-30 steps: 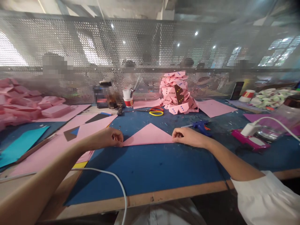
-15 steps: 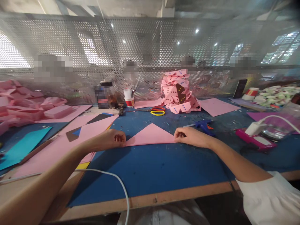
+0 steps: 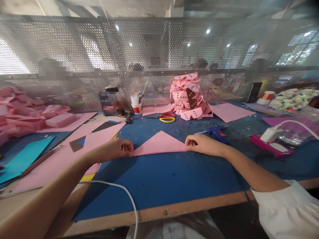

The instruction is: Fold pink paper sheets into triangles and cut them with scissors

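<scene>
A sheet of pink paper (image 3: 160, 144), folded into a triangle, lies on the blue table mat (image 3: 159, 179) with its point away from me and its straight fold towards me. My left hand (image 3: 121, 147) pinches the triangle's left corner, fingers curled. At the right corner, my right hand (image 3: 195, 144) pinches the paper in the same way. Beyond the triangle lie scissors (image 3: 167, 117) with red and yellow handles. A blue glue gun (image 3: 216, 133) rests just past my right hand.
Pink folded paper pieces (image 3: 188, 96) with dots are stacked at the back. Pink sheets (image 3: 50, 162) and a teal sheet (image 3: 27, 157) lie left, below a heap of pink paper (image 3: 30, 114). A white cable (image 3: 124, 187) crosses the front edge. A magenta power strip (image 3: 271, 147) sits right.
</scene>
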Demonstrator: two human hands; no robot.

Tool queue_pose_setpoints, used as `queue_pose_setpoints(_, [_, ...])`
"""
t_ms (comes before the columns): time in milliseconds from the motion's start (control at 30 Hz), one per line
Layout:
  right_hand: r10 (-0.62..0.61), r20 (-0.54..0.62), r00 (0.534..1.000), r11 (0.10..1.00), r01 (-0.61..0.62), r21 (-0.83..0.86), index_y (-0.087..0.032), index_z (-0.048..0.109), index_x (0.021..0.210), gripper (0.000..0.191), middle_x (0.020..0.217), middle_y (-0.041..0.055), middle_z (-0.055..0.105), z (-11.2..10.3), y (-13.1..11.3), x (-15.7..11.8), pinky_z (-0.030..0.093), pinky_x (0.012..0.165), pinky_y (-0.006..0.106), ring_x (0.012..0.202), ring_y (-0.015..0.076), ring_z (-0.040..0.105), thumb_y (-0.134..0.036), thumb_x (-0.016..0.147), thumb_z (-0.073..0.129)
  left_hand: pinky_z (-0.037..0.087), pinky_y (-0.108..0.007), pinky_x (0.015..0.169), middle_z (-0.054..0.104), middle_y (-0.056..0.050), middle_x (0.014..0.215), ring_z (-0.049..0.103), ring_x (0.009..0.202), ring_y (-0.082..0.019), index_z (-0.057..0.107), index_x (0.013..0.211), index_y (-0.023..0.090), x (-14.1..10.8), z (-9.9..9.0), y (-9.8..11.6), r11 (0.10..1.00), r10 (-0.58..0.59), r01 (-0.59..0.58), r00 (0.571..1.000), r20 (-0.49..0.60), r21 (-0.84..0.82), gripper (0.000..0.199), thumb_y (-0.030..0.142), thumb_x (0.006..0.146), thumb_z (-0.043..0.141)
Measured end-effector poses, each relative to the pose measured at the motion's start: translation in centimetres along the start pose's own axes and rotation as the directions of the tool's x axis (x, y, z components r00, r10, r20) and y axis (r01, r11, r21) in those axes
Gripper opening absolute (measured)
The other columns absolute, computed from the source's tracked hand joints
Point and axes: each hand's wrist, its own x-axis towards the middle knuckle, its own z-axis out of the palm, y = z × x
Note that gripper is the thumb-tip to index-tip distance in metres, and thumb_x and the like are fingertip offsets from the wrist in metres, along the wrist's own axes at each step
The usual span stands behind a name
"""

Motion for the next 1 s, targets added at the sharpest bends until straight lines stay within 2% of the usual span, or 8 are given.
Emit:
queue_pose_setpoints(200, [-0.001, 0.004, 1.0, 1.0, 0.001, 0.007, -0.021, 0.069, 0.09, 0.017, 0.088, 0.0016, 0.072, 0.0, -0.2, -0.1, 0.043, 0.069, 0.027, 0.079, 0.0176, 0.063, -0.037, 0.087, 0.065, 0.046, -0.027, 0.072, 0.071, 0.0, 0.085, 0.063, 0.082, -0.02, 0.073, 0.088, 0.023, 0.0, 0.2, 0.0, 0.999, 0.039, -0.039, 0.999, -0.007, 0.011, 0.022, 0.041, 0.08, 0.063])
queue_pose_setpoints(433, [-0.004, -0.006, 1.0, 1.0, 0.004, 0.004, -0.022, 0.069, 0.09, 0.016, 0.086, 0.0009, 0.072, -0.1, -0.1, 0.0, 0.041, 0.067, 0.027, 0.077, 0.0173, 0.062, -0.037, 0.086, 0.066, 0.048, -0.031, 0.083, 0.072, -0.002, 0.092, 0.064, 0.09, -0.022, 0.071, 0.088, 0.022, 0.2, 0.9, 0.3, 0.994, 0.102, -0.1, 0.994, -0.039, 0.038, 0.018, 0.034, 0.079, 0.059])
queue_pose_setpoints(733, [0.0, 0.006, 1.0, 1.0, 0.0, 0.004, -0.021, 0.069, 0.089, 0.016, 0.087, 0.0024, 0.072, -0.1, -0.4, 0.0, 0.042, 0.068, 0.027, 0.078, 0.0178, 0.062, -0.036, 0.086, 0.067, 0.048, -0.028, 0.076, 0.072, -0.002, 0.089, 0.064, 0.084, -0.02, 0.069, 0.085, 0.022, 0.8, 3.4, 1.7, 0.99, 0.138, -0.135, 0.971, -0.197, 0.029, 0.028, 0.048, 0.087, 0.058])
queue_pose_setpoints(1000, [0.004, 0.004, 1.0, 1.0, -0.005, 0.006, -0.02, 0.069, 0.089, 0.015, 0.088, 0.0031, 0.073, -0.2, -0.6, -0.1, 0.042, 0.068, 0.028, 0.078, 0.0184, 0.063, -0.035, 0.086, 0.067, 0.047, -0.028, 0.075, 0.071, -0.003, 0.088, 0.064, 0.083, -0.02, 0.068, 0.085, 0.021, 0.9, 3.8, 2.0, 0.99, 0.139, -0.134, 0.967, -0.213, 0.039, 0.03, 0.047, 0.091, 0.055])
